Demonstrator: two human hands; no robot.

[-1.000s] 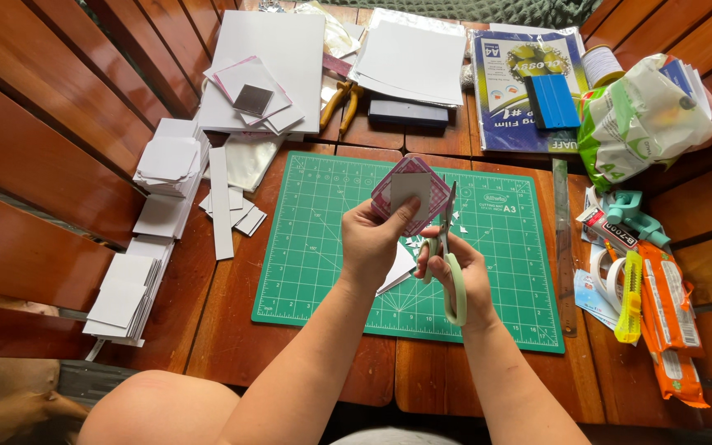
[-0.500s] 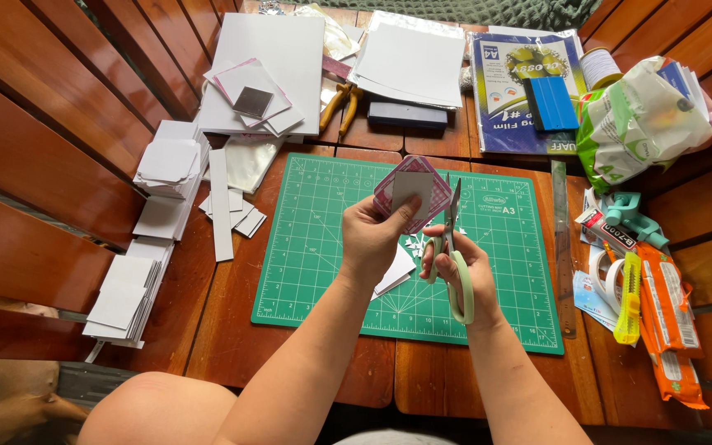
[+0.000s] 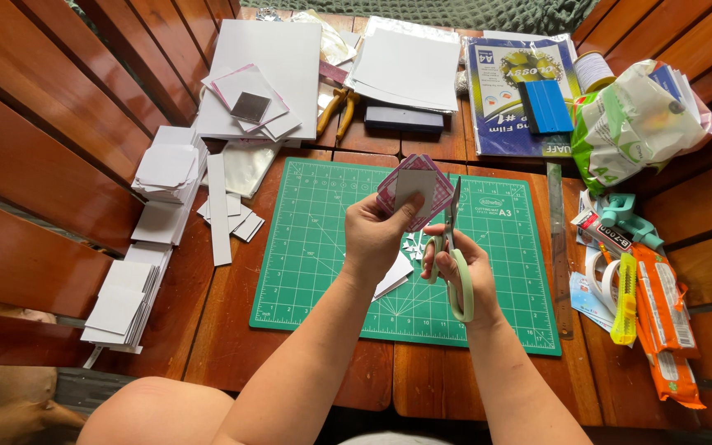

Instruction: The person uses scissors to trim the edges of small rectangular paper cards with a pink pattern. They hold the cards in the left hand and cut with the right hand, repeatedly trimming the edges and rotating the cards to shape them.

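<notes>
**Scissors blade along the card's right edge**

Card (image 3: 414,191) and scissors (image 3: 454,247) meet above the green cutting mat (image 3: 315,247), both lifted off the table (image 3: 232,346). The left hand (image 3: 377,235) pinches the card, a pink patterned square with a smaller grey square on it, by its lower left side, thumb on the face that looks up at the camera and fingers behind. It is turned like a diamond, one corner pointing away from the person. The right hand (image 3: 459,268) is clenched through the pale green handles, and the blades rise almost straight up from that grip, their long axis running away from the person, close to the card's right corner. So the card lies just left of the blades and slightly beyond the right hand. Whether the blades are parted, or already bite into the paper, I cannot tell from this view.

Small white offcuts (image 3: 412,245) lie on the mat below the hands. Stacks of white squares (image 3: 125,301) sit well apart at the table's left edge, and a metal ruler (image 3: 559,247) lies along the mat's right side.
</notes>
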